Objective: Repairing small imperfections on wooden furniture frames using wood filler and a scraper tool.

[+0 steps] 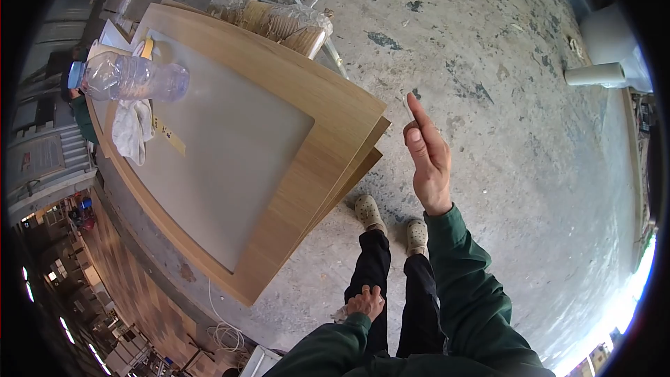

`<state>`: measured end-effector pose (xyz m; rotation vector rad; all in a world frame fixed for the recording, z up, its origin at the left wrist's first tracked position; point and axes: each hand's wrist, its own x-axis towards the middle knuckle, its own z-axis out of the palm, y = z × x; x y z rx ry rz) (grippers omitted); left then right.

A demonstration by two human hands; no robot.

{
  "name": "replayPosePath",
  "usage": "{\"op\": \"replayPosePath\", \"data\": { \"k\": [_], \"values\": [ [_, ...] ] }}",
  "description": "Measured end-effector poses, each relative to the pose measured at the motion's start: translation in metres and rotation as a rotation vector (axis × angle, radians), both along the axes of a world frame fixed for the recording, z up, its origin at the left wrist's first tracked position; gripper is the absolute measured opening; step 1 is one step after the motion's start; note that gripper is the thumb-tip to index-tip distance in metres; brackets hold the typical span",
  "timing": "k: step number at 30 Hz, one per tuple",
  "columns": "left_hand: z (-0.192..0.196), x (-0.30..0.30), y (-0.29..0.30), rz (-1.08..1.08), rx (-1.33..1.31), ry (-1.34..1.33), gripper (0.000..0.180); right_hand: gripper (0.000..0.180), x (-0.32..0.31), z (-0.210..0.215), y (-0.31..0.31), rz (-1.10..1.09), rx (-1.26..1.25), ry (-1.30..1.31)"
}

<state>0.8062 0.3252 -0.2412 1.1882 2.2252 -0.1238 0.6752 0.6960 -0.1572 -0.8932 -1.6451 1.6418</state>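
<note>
Our right hand (427, 157) is raised at the centre right of the frame, flat and edge-on, fingers pressed together and pointing up, holding nothing. Our left hand (365, 301) sits low at the bottom centre, curled against our trouser leg; something pale shows just beside it, but we cannot tell whether it is gripped.

The nearest thing to the raised hand is the stack of wooden boards (307, 160) filling the left centre, its corner jutting toward us, with a grey panel (223, 167) lying on top.

As for what could go wrong: we judge that the boards' corner overhangs right above our pale clogs (370, 213), so a nudge from hip or arm might slide a board onto our feet. The boards are staggered (each corner sticks out a little further than the next), which makes a slip likelier.

Containers: a clear plastic bottle (129, 77) with a blue cap lies on its side at the upper left, apparently empty, and could roll off if the stack is jolted. A crumpled cloth (132, 132) lies just below it. A clear bag of stacked brown items (286, 21) rests at the upper centre.
</note>
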Motion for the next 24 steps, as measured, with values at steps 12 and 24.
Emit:
{"op": "replayPosePath", "data": {
  "k": [12, 24],
  "values": [
    [-0.004, 0.003, -0.004, 0.018, 0.014, 0.012, 0.022, 0.032, -0.009, -0.003, -0.002, -0.009, 0.280, 0.068],
    [-0.004, 0.007, -0.006, -0.009, 0.024, 0.036, 0.022, 0.047, -0.017, -0.010, -0.008, -0.101, 0.441, 0.020]
  ]
}}
